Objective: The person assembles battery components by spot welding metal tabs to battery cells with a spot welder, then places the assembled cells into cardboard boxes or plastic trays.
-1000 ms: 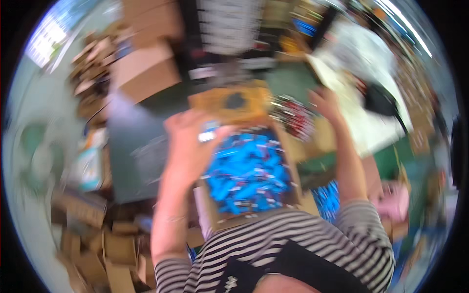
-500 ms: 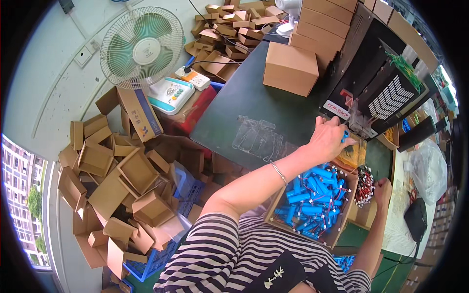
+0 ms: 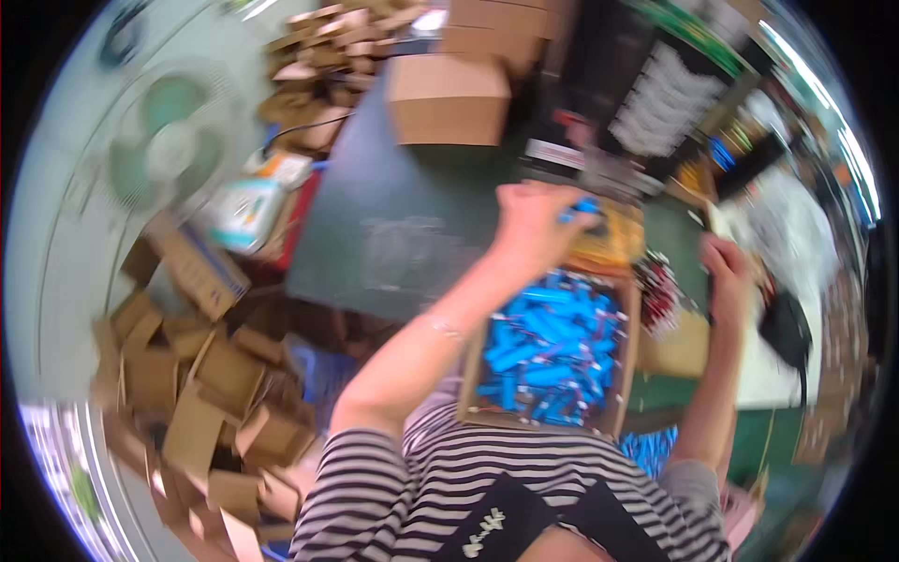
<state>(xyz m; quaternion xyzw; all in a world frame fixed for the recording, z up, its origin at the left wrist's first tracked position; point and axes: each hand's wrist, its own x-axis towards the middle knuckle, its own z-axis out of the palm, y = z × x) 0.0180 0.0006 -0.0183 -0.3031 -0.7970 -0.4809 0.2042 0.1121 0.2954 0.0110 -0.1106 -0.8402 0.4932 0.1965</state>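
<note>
My left hand (image 3: 538,220) is closed round a blue cylindrical battery (image 3: 587,208), just in front of the black machine (image 3: 599,122) and beside its yellowish work block (image 3: 611,234). Below it, near my body, an open cardboard box (image 3: 629,361) is filled with many blue batteries (image 3: 552,347) with thin wires. Further right, my right hand (image 3: 727,267) has its fingers curled together beyond a heap of red, black and white wire leads (image 3: 658,290). Motion blurs it, and what its fingers hold, if anything, cannot be made out.
A closed carton (image 3: 449,98) and stacked cartons stand at the table's back. Loose cardboard boxes (image 3: 197,393) pile up at the left below a fan (image 3: 169,145). At the right lie a clear plastic bag (image 3: 787,225) and a black case (image 3: 785,328) with a cable.
The whole view has shifted and blurred as my head turned. My left hand keeps the blue battery near the machine. My right hand has moved up, away from the wire leads.
</note>
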